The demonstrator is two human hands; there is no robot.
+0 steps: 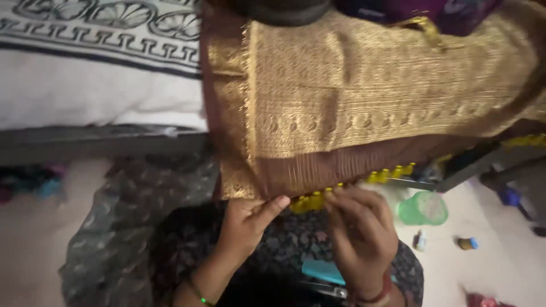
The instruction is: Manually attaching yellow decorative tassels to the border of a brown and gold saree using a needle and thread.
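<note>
A gold woven cloth with a brown border point(364, 96) hangs down over the edge of a bed in front of me. A row of small yellow tassels point(310, 202) runs along its lower brown edge. My left hand point(247, 224) pinches that lower edge near its left corner, thumb on top. My right hand point(361, 233) holds the edge just to the right, fingers closed at the yellow tassels. Both hands touch the cloth; what the right fingertips grip is hidden by the fingers.
A white bedsheet with a black pattern point(96, 62) lies at the upper left. A green plastic cup point(422, 208) and small thread spools point(466, 243) stand on the floor at right. A light blue object point(321, 270) rests on my dark patterned lap.
</note>
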